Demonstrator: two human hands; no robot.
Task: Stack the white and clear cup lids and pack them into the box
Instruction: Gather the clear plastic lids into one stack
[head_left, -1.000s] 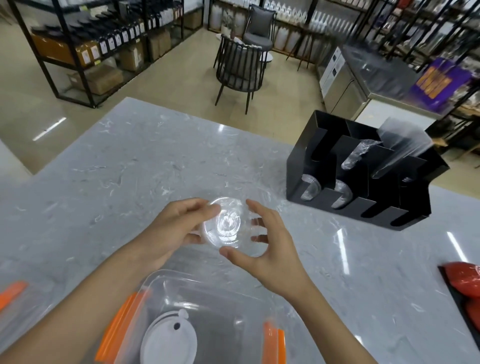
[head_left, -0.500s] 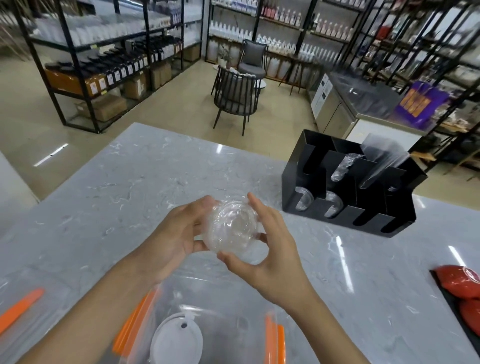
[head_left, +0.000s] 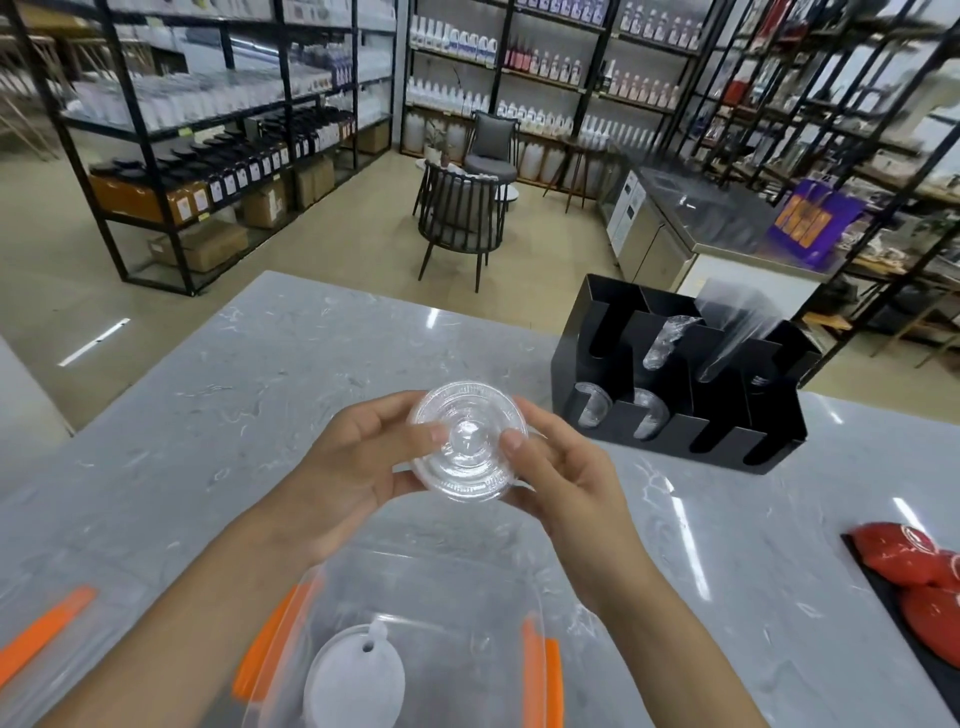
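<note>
Now both hands hold a clear lid stack between them, above the far rim of the box. The left hand curls round the stack's left edge, thumb laid on top and fingers beneath; the right hand pinches the right edge, thumb on the rim. This two-sided hold probably keeps the thin plastic from flexing and lets the person square the lids so they nest before going down. How many lids are in the stack cannot be told through the clear plastic.

Directly below the grip and nearer the person, a white lid lies flat on the box floor, so white packing looks begun and the clear lids are judged next. Right of the grip, well apart, stands a black holder with more clear lids in its slots.

Compared with half a second ago, the stack has turned to show its face and centre dome to the camera, and both thumbs have come onto its top. The hands sit in much the same spot over the box, while the view has tilted up, showing more shelving.
</note>
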